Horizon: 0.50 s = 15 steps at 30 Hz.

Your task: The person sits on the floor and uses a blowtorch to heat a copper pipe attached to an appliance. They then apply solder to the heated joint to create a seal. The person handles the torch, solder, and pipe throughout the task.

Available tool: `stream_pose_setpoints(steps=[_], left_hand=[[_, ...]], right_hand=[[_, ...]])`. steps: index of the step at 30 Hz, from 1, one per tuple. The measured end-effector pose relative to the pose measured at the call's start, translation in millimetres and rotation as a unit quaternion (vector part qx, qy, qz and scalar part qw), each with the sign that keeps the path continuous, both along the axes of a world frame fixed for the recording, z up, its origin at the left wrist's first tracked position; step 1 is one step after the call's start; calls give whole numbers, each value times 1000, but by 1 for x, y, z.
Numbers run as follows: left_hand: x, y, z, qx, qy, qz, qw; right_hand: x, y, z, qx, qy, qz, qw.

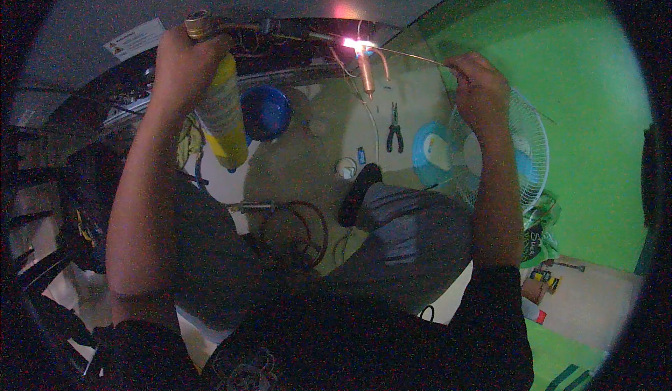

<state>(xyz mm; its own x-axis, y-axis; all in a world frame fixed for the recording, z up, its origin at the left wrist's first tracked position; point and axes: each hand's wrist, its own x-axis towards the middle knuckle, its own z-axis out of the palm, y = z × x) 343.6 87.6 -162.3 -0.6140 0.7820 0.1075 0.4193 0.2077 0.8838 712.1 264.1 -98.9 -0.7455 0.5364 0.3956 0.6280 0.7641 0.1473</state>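
Observation:
My left hand (183,65) is wrapped round the upper part of a yellow gas torch (229,121), whose cylinder hangs tilted with its base toward me. The torch's nozzle tube runs right to a bright glowing spot. That glow sits at the top of a copper filter drier (367,74), a small pointed copper cylinder hanging down beside a thin bent copper tube (383,62). Between the closed fingers of my right hand (483,86) is a thin brazing rod (413,56). Its far end reaches the glow, where glare hides the exact contact.
A white fan (535,153) stands close beside my right forearm. On the floor are pliers (395,128), a blue bowl (266,113), a coiled hose (322,230) and a small blue lighter-like object (362,156). A green wall (595,167) bounds the right side.

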Motion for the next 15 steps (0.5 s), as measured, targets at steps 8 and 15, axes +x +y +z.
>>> stream_pose_setpoints(steps=[8,15], left_hand=[[-4,2,-4,8,-8,-6,1000],[-3,2,-3,14,-24,-21,999]], right_hand=[[-2,-3,4,25,-12,2,1000],[-3,-1,0,-1,-14,-22,1000]])
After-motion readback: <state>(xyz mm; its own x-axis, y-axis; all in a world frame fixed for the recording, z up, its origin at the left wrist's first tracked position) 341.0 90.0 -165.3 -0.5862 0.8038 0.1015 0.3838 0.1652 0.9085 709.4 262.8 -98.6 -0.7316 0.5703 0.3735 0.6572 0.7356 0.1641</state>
